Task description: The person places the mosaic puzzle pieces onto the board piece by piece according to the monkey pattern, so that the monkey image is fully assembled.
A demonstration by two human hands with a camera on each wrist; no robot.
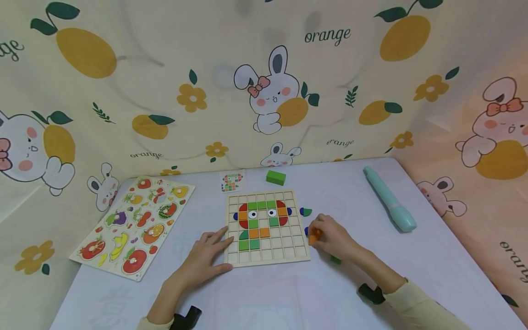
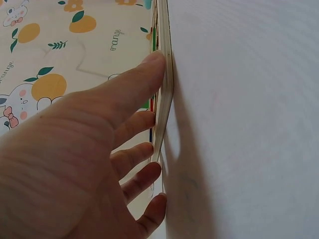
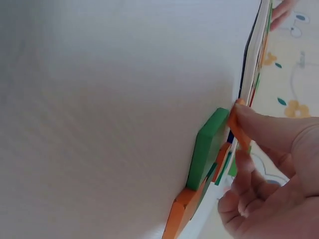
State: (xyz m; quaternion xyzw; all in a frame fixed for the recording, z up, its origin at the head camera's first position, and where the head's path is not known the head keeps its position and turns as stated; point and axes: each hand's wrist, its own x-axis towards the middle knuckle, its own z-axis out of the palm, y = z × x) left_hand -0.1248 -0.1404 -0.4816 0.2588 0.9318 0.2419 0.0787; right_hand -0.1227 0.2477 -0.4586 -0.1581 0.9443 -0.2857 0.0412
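A wooden grid board (image 1: 284, 252) lies mid-table, with green, orange and red pieces and two eye tiles (image 1: 272, 213) forming a face-like pattern. My left hand (image 1: 198, 259) rests at its left edge, fingers spread and fingertips touching the rim; the left wrist view shows the thumb (image 2: 134, 82) along the board's side. To the right of the board, my right hand (image 1: 334, 236) pinches an orange tile (image 3: 239, 128) between thumb and fingertip. Beside that hand lie a green block (image 3: 205, 149) and an orange block (image 3: 180, 211), with more pieces partly hidden behind them.
Behind the board are a small pattern card (image 1: 233, 181) and a green block (image 1: 275, 178). A blue-and-green piece (image 1: 306, 211) lies off the board's right edge. At left is a fruit puzzle board (image 1: 107, 229); at right, a mint-green wand-shaped object (image 1: 389, 199).
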